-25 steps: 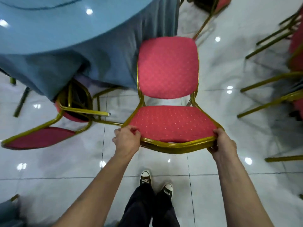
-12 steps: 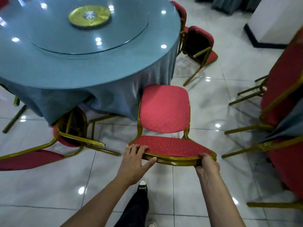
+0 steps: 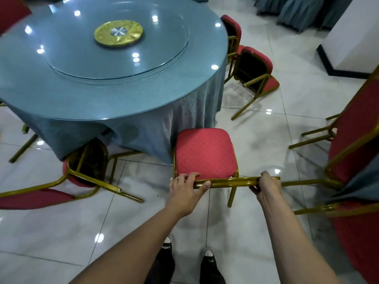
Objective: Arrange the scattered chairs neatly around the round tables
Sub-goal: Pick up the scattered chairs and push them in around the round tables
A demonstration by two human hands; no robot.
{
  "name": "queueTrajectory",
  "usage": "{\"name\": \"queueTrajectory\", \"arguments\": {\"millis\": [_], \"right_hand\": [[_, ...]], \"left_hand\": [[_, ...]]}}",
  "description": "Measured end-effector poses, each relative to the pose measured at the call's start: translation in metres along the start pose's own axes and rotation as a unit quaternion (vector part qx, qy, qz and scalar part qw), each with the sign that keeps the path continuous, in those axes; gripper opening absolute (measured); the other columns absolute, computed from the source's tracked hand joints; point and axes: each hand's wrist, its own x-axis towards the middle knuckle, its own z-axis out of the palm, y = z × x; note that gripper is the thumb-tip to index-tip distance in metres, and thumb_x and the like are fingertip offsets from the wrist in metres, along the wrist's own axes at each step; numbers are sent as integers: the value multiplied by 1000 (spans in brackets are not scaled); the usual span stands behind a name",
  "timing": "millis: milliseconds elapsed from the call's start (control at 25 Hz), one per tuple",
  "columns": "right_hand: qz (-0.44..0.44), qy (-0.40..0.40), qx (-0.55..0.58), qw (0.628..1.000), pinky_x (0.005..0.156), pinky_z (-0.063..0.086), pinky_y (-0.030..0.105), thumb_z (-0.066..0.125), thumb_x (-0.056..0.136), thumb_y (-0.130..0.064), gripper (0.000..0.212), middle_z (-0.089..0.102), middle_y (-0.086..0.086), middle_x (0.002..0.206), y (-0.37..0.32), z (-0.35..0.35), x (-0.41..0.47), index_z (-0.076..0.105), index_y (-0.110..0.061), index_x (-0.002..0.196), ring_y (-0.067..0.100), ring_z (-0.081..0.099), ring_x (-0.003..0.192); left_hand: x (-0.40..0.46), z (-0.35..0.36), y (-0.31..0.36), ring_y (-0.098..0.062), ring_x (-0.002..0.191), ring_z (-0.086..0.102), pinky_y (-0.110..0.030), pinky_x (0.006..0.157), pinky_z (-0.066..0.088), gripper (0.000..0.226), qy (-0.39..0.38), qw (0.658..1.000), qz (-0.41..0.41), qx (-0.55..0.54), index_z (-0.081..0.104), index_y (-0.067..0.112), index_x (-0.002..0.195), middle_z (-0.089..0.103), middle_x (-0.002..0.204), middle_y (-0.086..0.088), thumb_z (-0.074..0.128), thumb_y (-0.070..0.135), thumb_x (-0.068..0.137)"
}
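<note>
A red padded chair (image 3: pixel 205 152) with a gold metal frame stands upright in front of me, its seat pushed against the blue cloth of the round table (image 3: pixel 98 83). My left hand (image 3: pixel 185 186) grips the left end of the chair's gold top rail, fingers over it and thumb under. My right hand (image 3: pixel 265 184) grips the rail's right end. The backrest is seen edge-on from above, so its padding is hidden.
A toppled red chair (image 3: pixel 78 181) lies on the floor at the left, partly under the tablecloth. Another tipped chair (image 3: pixel 256 70) lies right of the table beside an upright one (image 3: pixel 232 31). More red chairs (image 3: pixel 356 152) crowd the right edge. A white pillar (image 3: pixel 354 35) stands far right.
The chair has tilted from leaning back toward me to standing upright at the table. Both hands stayed on its top rail, and my view rose to take in the whole table.
</note>
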Motion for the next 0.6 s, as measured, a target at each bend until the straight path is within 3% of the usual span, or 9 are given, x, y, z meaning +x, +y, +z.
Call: {"name": "queueTrajectory", "arguments": {"millis": [120, 200, 280, 360, 480, 600], "right_hand": [[-27, -40, -94, 994, 85, 57, 45, 61, 96, -29, 28, 58, 16, 106, -24, -21, 23, 55, -2, 93, 21, 58, 75], [-83, -20, -236, 968, 89, 52, 44, 60, 92, -48, 51, 60, 17, 111, -24, -32, 27, 60, 0, 108, 29, 61, 91], [-198, 13, -361, 911, 99, 44, 47, 52, 95, -54, 70, 53, 22, 133, -15, -44, 25, 47, 2, 136, 40, 54, 119], [-341, 14, -421, 841, 112, 34, 52, 47, 99, -46, 62, 40, 22, 151, -7, -47, 11, 39, -5, 146, 40, 40, 136], [-472, -78, -454, 752, 113, 36, 50, 47, 101, -37, 44, 52, 10, 139, 5, -32, -29, 49, -13, 138, 28, 47, 129], [-541, -154, -473, 678, 113, 37, 48, 50, 100, -35, 39, 56, 3, 135, 29, -9, -80, 54, -18, 134, 22, 50, 126]], "left_hand": [[7, 5, 35, -31, 129, 40, -52, 116, 27, 84, -15, 999, -37, 6, 43, 38, 136, 48, 135, -7, 13, 90, 77], [6, 7, 41, -29, 123, 46, -47, 109, 36, 74, 1, 999, -42, 27, 46, 35, 134, 52, 131, -6, 18, 84, 86], [-5, 15, 42, -25, 119, 48, -43, 103, 42, 54, 46, 998, -19, 44, 43, 33, 136, 54, 131, -3, 27, 68, 97], [-20, 16, 38, -22, 123, 47, -40, 104, 42, 47, 73, 996, 9, 52, 35, 34, 144, 50, 138, 0, 39, 52, 101], [-46, 5, 30, -18, 127, 44, -38, 107, 40, 47, 95, 993, 24, 58, 32, 38, 146, 45, 143, 6, 44, 42, 100], [-80, -16, 16, -14, 127, 43, -36, 108, 38, 43, 134, 989, 27, 60, 39, 38, 142, 46, 140, 9, 45, 39, 99]]}}
